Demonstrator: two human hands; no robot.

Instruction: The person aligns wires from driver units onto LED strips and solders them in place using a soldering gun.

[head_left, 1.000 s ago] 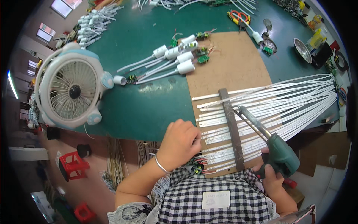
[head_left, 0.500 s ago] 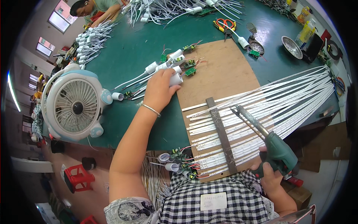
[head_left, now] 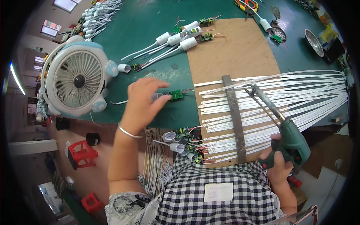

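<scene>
My left hand [head_left: 143, 100] is over the green table, thumb and fingers around a white plastic lamp cap [head_left: 156, 96], mostly hidden under them. A green circuit board [head_left: 175, 95] with thin wires pokes out on its right, and a white cord [head_left: 120, 102] runs out to the left. In my right hand [head_left: 278, 165] is a dark green soldering gun [head_left: 294, 140], its long metal tip over the white LED strips [head_left: 258, 107]. These strips lie side by side on a brown board [head_left: 232, 48] under a dark flat bar [head_left: 233, 120].
Several corded white caps [head_left: 176, 39] with circuit boards lie beyond my left hand. A white and blue fan [head_left: 78, 80] stands at left. More caps with boards [head_left: 176, 147] sit at the near table edge. Pliers [head_left: 249, 14] and a metal dish [head_left: 314, 43] lie at far right.
My left hand has come back toward me from the group of caps, bringing one with its board. The view has shifted downward. My right hand still holds the soldering gun over the strips.
</scene>
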